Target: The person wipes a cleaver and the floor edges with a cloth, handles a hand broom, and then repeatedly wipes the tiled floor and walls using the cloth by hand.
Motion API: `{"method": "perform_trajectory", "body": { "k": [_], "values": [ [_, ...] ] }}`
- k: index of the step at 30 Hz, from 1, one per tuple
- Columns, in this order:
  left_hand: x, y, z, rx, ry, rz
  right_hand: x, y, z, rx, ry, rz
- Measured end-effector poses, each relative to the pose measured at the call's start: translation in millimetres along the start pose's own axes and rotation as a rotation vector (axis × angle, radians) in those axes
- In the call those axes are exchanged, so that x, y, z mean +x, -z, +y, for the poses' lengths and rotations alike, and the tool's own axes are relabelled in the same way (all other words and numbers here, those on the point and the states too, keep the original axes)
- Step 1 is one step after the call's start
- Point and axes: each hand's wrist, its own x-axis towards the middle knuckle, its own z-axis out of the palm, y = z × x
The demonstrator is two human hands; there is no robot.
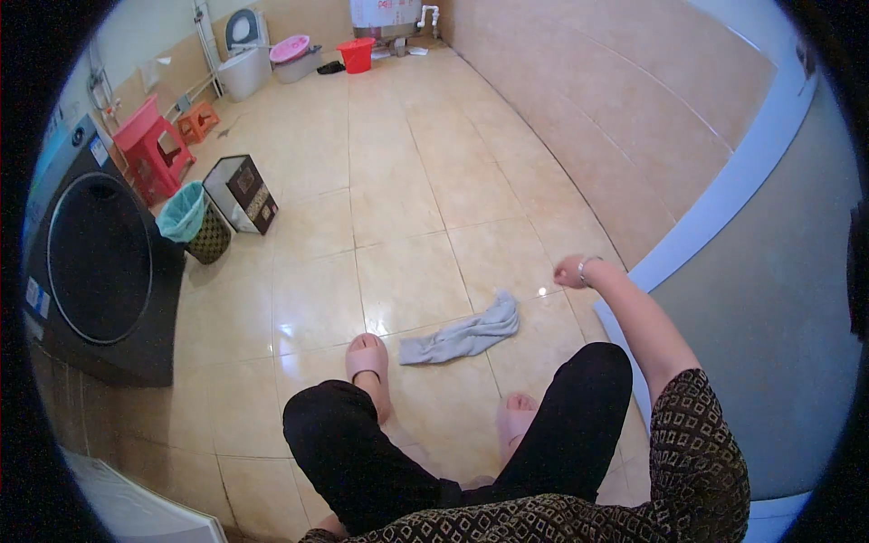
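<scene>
A crumpled light grey cloth (461, 336) lies on the tiled floor (407, 271) just beyond my feet. My right hand (571, 271), with a bracelet at the wrist, is held out to the right of the cloth and apart from it. Its fingers are curled in, and nothing shows in them. My left hand is out of view; only a small patch of skin appears beside my left thigh at the bottom edge. Pink slippers are on both feet, the left slipper (367, 366) close to the cloth's near end and the right slipper (516, 424) nearer my body.
On the left stand a dark front-loading washing machine (102, 258), a lined waste bin (207, 237), a cardboard box (248, 193) and a red plastic stool (153, 146). A toilet (244, 71) and a red bucket (357, 55) are at the back. A white-framed door (719, 203) flanks my right.
</scene>
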Motion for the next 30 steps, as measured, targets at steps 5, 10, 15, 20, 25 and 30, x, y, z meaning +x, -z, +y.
{"method": "perform_trajectory", "body": {
  "k": [5,10,15,20,25,30],
  "values": [
    [29.6,52.3,43.8,0.442,0.041,0.262,15.8,44.2,-89.7,-0.017,0.097,0.073],
    [70.3,71.7,48.1,0.669,0.063,0.285,70.9,31.9,-151.4,-0.007,0.22,-0.066],
    [138.4,-37.3,-13.9,-0.931,0.284,0.52,142.9,7.9,-160.0,-0.01,0.277,-0.205],
    [167.0,-40.8,-8.3,-0.802,0.601,0.757,208.9,6.8,-143.0,-0.023,0.258,-0.22],
    [169.8,-35.9,-9.8,-1.03,0.568,0.717,233.3,-0.9,-125.4,0.043,0.213,-0.196],
    [181.9,-67.7,-19.6,-1.069,0.573,0.754,233.3,-16.6,-98.6,0.094,0.207,-0.165]
  ]
}}
